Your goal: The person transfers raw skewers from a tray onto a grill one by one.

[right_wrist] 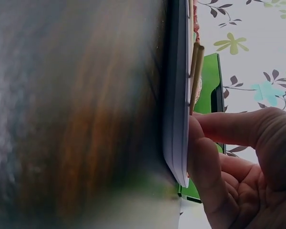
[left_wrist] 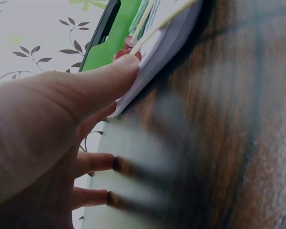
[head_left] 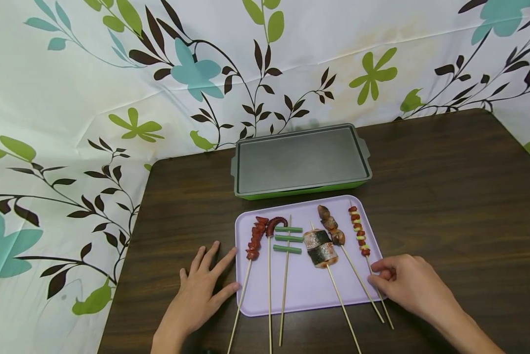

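Note:
Six skewers lie on a lilac tray (head_left: 291,300) in the head view. From the left they carry red chunks (head_left: 256,238), a curled octopus tentacle (head_left: 276,224), green stalks (head_left: 288,239), large pieces with dark and silvery bands (head_left: 320,248), brown lumps (head_left: 331,226), and small red and yellow pieces (head_left: 359,231). My right hand (head_left: 413,282) has its thumb and forefinger closed on the rightmost skewer's stick (head_left: 385,309), at the tray's right edge. My left hand (head_left: 198,290) lies spread on the table, its thumb (left_wrist: 126,69) at the tray's left rim.
Behind the tray stands a green grill-like box with a flat grey top (head_left: 300,160). The dark wooden table (head_left: 459,196) meets a wall covering (head_left: 291,64) printed with leaves and flowers. Several skewer sticks stick out over the tray's near edge.

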Available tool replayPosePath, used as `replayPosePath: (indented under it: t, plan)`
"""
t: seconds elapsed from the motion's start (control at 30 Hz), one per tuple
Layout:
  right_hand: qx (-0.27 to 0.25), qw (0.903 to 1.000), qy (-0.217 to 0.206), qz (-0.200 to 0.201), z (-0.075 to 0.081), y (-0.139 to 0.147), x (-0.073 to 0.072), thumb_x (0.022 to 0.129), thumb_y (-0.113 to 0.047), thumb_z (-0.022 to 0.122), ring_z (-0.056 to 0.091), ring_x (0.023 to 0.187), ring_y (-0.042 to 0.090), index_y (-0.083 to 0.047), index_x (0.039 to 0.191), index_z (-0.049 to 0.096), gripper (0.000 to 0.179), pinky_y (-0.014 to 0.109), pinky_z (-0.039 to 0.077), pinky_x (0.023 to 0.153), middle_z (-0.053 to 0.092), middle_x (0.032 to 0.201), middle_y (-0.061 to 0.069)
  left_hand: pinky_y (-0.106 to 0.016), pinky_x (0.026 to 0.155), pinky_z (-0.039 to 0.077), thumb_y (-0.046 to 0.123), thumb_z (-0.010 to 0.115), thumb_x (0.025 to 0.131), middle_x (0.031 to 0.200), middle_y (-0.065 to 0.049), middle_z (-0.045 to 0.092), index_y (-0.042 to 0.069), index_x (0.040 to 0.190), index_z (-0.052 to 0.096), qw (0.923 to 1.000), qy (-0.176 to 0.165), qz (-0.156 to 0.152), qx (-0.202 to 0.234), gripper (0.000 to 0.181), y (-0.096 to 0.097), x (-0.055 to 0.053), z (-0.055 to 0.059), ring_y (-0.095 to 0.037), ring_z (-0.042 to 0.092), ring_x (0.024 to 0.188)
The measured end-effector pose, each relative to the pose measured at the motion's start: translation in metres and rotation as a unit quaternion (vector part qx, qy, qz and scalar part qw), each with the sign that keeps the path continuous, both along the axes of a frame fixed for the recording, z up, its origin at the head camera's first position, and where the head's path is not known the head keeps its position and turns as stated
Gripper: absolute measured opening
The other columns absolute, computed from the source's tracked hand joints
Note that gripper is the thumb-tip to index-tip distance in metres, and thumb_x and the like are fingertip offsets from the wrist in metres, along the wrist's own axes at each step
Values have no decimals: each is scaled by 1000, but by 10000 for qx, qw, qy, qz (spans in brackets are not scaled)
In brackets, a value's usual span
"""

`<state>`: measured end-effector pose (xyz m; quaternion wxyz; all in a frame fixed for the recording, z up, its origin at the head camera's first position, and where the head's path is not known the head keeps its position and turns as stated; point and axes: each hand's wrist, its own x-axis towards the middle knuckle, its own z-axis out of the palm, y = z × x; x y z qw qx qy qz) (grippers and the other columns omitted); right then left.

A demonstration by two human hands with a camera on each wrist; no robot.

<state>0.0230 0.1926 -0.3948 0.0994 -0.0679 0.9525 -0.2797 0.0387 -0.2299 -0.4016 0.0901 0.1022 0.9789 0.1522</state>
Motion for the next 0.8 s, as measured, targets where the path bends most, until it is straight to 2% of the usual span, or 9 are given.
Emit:
replayPosePath:
  t: [0.23,0.53,0.8]
  plan:
    - [-3,9999,-100,-51,-1,0,-1,77,-22,80,48,57,2,-14,83,77,10,25,39,52,56,62,-17,-87,87,18,63,55,90,160,-12,24,44,151,33,9999,-2,-4,143,67,0,-1,-2,-47,17,143]
    - [-584,9974,-375,-197,-1,4,4,79,-18,79,54,60,0,-11,85,76,10,23,45,56,61,66,-14,-87,87,15,60,58,90,160,-13,24,43,151,35,9997,-15,24,256,67,0,-1,-2,-47,16,144]
    - [-870,9952,-367,-268,5,12,12,80,-17,81,53,59,0,-10,86,76,10,22,45,54,61,67,-13,-87,88,14,61,58,90,160,-13,23,42,151,35,9995,-107,57,298,68,0,-1,0,-47,15,144]
